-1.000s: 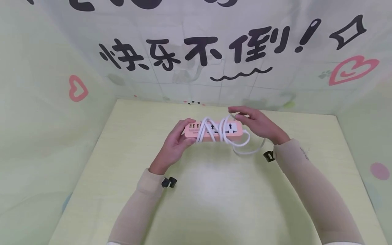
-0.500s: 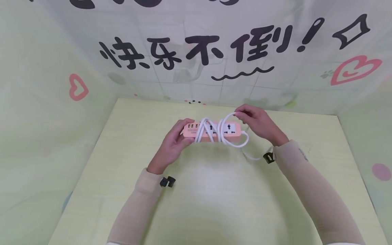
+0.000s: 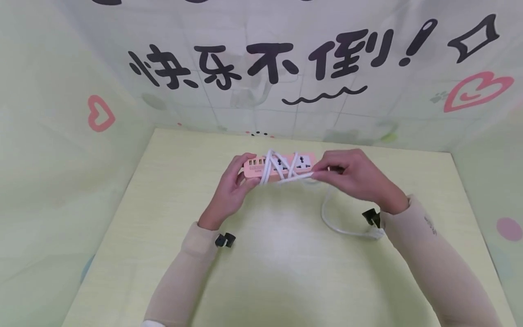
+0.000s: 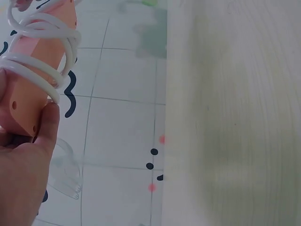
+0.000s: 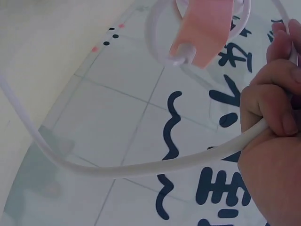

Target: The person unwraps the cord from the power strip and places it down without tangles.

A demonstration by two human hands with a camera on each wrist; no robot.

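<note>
A pink power strip (image 3: 303,161) with white sockets and a row of USB ports is held up over the table. My left hand (image 3: 230,193) grips its left end, thumb on the near side and fingers at the far side. White power cord (image 3: 267,168) winds around the strip in several crossing loops. Between thumb and fingers, my right hand (image 3: 359,177) pinches a length of cord beside the strip's right end. In the right wrist view, the fingers of the right hand (image 5: 277,103) curl round the cord (image 5: 141,168), which hangs away in a curve.
Loose cord (image 3: 327,218) droops below the right hand to a whitish end (image 3: 377,233) by the right wrist, too small to identify. A pale wooden tabletop (image 3: 261,272) lies beneath. A printed curtain (image 3: 229,104) stands behind, with side curtains left and right.
My right hand has come down toward me from above the strip's right end, drawing the cord across its near side. The hanging cord has shifted right and lower. The left hand keeps its grip.
</note>
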